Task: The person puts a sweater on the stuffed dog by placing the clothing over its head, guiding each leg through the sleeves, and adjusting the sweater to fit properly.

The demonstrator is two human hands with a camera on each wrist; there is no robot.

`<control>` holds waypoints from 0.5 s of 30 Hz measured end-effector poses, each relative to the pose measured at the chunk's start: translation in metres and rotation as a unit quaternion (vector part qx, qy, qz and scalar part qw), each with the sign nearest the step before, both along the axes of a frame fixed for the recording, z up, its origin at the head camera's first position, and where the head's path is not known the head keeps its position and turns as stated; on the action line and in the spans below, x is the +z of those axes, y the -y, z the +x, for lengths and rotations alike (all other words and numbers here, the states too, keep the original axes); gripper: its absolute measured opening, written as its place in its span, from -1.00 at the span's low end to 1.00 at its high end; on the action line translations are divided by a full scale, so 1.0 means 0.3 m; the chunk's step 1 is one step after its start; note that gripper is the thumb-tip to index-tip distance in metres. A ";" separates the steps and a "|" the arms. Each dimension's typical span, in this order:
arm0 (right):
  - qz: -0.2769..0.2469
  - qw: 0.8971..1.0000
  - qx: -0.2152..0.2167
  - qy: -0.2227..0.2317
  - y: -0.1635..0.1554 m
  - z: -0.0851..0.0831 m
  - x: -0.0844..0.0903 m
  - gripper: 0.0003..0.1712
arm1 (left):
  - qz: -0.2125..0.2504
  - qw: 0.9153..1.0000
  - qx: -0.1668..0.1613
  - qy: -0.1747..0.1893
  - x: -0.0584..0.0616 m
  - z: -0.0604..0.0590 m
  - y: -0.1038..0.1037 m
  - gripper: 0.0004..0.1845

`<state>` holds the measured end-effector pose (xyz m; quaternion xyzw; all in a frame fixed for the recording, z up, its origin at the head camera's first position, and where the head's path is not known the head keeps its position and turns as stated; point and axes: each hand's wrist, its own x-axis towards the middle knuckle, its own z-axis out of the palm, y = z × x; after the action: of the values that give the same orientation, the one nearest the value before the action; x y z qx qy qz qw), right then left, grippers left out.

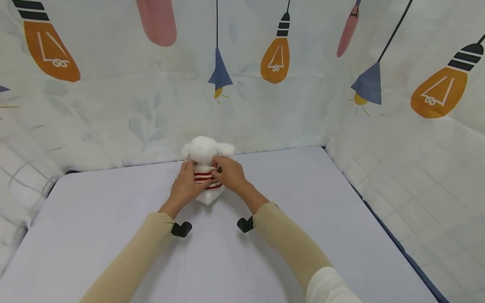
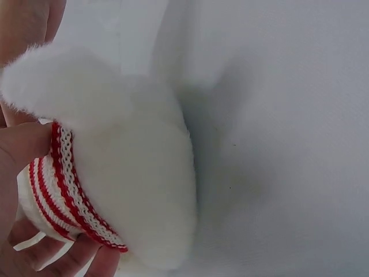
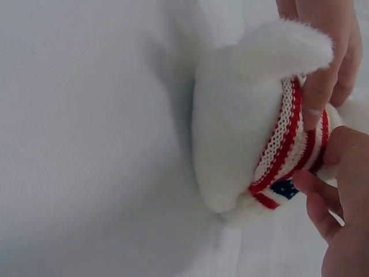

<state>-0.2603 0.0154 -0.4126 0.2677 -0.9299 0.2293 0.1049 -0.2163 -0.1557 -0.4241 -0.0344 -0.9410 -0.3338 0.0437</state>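
Observation:
A white plush toy (image 1: 203,148) with floppy ears sits near the far edge of the table, wearing a knitted sweater (image 1: 201,176) with red and white stripes. My left hand (image 1: 185,185) grips the toy's side, the thumb (image 2: 29,141) across the striped knit and the fingers curled round the other side. On the opposite side, my right hand (image 1: 233,176) pinches the sweater with thumb and fingertips. Beside those fingertips, a navy patch (image 3: 283,188) with white specks shows in the right wrist view. Fluffy white fur bulges below the sweater's ribbed hem.
A pale cloth covers the table (image 1: 106,202). Behind and beside it hangs a white curtain (image 1: 242,113) printed with lamps and bulbs. Black mounts (image 1: 182,229) stick out from the sleeves at both wrists.

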 end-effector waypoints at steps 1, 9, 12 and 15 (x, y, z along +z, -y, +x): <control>-0.008 1.000 0.005 -0.005 -0.003 0.002 -0.002 -0.87 | -0.002 1.000 -0.001 0.001 0.000 0.000 -0.002 -0.08; -0.063 0.998 0.014 0.007 -0.007 -0.003 -0.014 -0.88 | -0.019 1.000 -0.005 0.002 0.004 -0.004 -0.011 -0.12; -0.063 0.998 0.000 -0.015 -0.006 -0.006 -0.017 -0.91 | -0.022 1.000 -0.006 0.001 -0.002 -0.004 -0.012 -0.12; -0.059 0.997 -0.025 -0.048 -0.003 -0.008 -0.024 -0.93 | -0.025 1.000 -0.006 0.001 -0.008 -0.006 -0.013 -0.12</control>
<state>-0.2626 0.0162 -0.4197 0.2482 -0.9152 0.2675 0.1709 -0.2180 -0.1518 -0.4266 -0.0411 -0.9489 -0.3105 0.0396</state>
